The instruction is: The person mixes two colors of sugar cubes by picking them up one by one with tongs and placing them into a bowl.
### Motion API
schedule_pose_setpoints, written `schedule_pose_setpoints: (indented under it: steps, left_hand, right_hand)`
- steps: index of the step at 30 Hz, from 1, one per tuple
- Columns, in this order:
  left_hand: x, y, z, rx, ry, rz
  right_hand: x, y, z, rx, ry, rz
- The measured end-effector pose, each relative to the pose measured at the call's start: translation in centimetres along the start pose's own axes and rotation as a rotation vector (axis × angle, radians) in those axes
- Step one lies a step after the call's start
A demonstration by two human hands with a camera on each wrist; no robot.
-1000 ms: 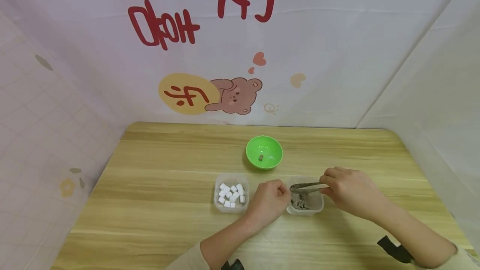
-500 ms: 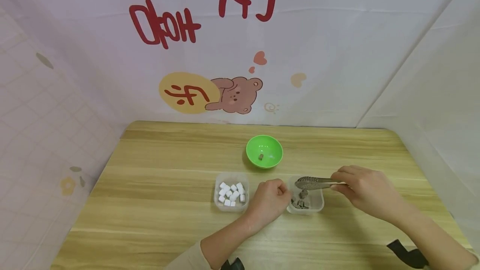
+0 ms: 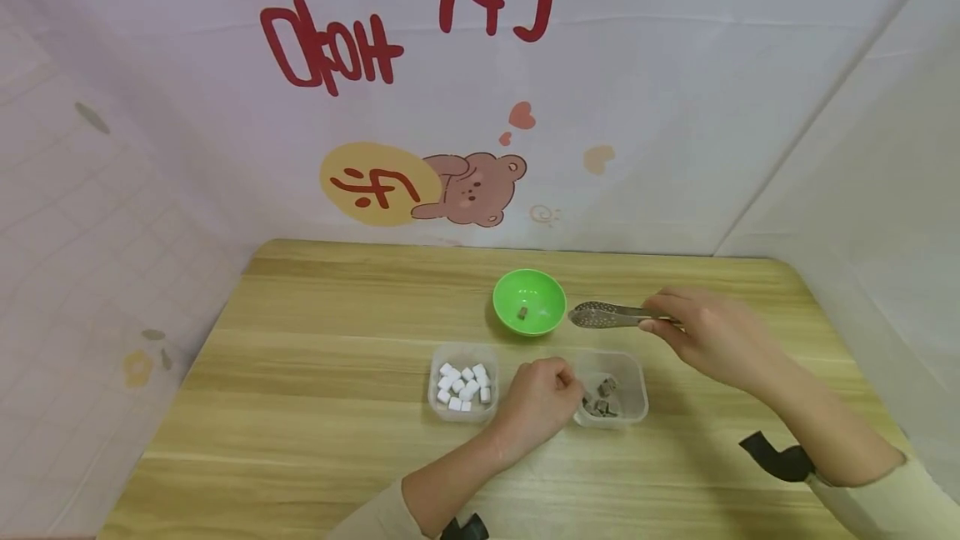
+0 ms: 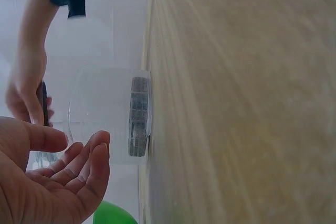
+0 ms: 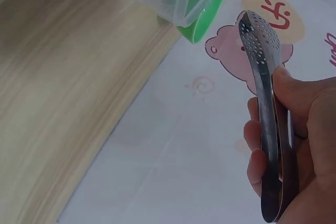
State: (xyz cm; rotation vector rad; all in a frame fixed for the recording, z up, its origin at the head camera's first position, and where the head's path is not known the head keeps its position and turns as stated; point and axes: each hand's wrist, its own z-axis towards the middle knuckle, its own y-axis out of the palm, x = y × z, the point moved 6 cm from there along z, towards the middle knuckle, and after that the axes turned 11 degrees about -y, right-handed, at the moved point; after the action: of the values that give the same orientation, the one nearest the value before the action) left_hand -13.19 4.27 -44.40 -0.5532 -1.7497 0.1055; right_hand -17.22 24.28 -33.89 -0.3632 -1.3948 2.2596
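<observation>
My right hand grips perforated metal tongs, fingers and thumb wrapped around the arms. The tongs' heads are close together, raised just right of the green bowl; what lies between them is hidden. In the bowl sits one small brown cube. My left hand stays by the left side of a clear plastic container with several dark grey-brown cubes in it. Seen from the left wrist, the fingers are loosely curved beside the container wall, with nothing in the palm.
A second clear container with several white cubes stands left of my left hand. The wooden table ends at a white printed cloth backdrop, with more cloth on both sides.
My right hand has lifted the tongs out of the container of dark cubes and moved them back toward the green bowl. The left hand has stayed in place.
</observation>
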Motion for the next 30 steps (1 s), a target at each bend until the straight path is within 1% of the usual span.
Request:
schedule_pose_setpoints:
  steps: [4,7,12,16,20,25,27,30]
  left_hand:
    - [-0.1,0.1,0.0,-0.001,-0.002,0.0]
    - [0.0,0.1,0.0,-0.003,0.001,-0.003]
    - [0.1,0.2,-0.1,-0.005,0.003,-0.011]
    - [0.1,0.2,-0.1,0.001,-0.002,-0.01]
    - [0.1,0.2,-0.1,0.009,-0.005,0.004]
    - [0.0,0.2,-0.1,0.01,-0.012,-0.006]
    - [-0.1,0.2,-0.1,0.01,-0.021,-0.014]
    - [-0.1,0.1,-0.1,0.008,-0.032,-0.021]
  right_hand:
    - [0.7,1.3,1.8,-0.024,0.021,-0.005]
    - [1.2,2.3,2.7,-0.042,0.049,-0.006]
    - [1.8,3.8,3.3,-0.099,0.111,0.031]
    - [2.1,4.6,3.3,-0.13,0.134,0.059]
    - [2.2,4.8,3.2,-0.126,0.143,0.07]
    - [2.1,4.2,3.0,-0.114,0.167,0.074]
    - [2.0,3.9,3.0,-0.105,0.16,0.068]
    - [1.7,3.4,3.0,-0.076,0.126,0.052]
